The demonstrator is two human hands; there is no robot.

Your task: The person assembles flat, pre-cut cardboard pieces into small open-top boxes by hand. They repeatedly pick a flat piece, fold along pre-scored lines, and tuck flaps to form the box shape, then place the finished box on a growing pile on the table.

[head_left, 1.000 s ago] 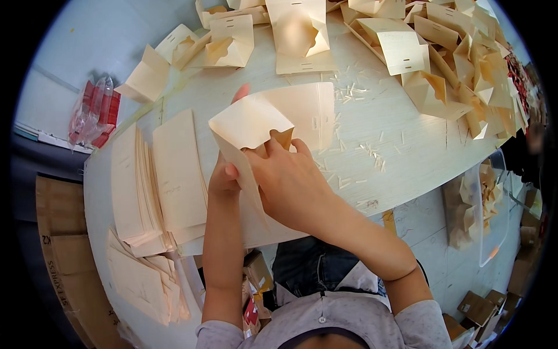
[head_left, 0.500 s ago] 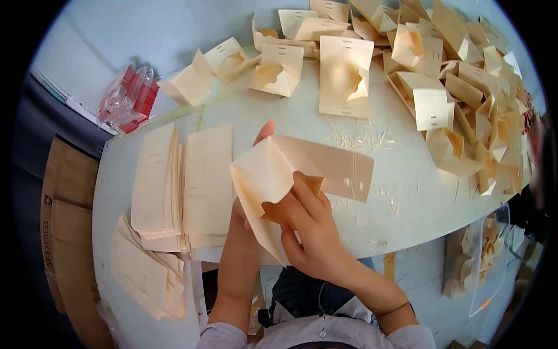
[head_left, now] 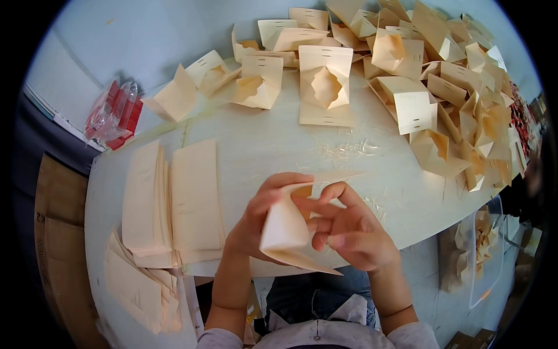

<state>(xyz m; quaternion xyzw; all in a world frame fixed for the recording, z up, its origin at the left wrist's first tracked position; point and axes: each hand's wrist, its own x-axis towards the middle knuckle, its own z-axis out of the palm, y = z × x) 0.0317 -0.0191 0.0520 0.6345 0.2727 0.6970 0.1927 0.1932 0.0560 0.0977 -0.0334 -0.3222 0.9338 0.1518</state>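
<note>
A folded cream card piece (head_left: 285, 227) is held in my left hand (head_left: 256, 216), whose fingers wrap around its far side. It stands on edge above the near part of the table, its flaps spread and slightly blurred. My right hand (head_left: 357, 230) is at its right side with bent, parted fingers. Some fingertips reach its opening; whether they touch it is hard to see. Beyond my hands stands a similar folded card (head_left: 325, 87) with a jagged-edged opening in its middle. To the left lie a stack of flat cream cards (head_left: 139, 200) and a second flat stack (head_left: 196, 198).
A heap of folded cards (head_left: 459, 110) covers the far right of the table (head_left: 256, 139). Thin paper scraps (head_left: 346, 149) lie near the middle. More flat cards (head_left: 131, 285) fan out at lower left. Red packs in clear plastic (head_left: 113, 116) sit far left; a clear bin (head_left: 471, 256) stands below right.
The card piece has turned edge-on and come nearer to me. My right hand has drawn its fingers back from inside the opening, and my left hand now grips the piece's far side.
</note>
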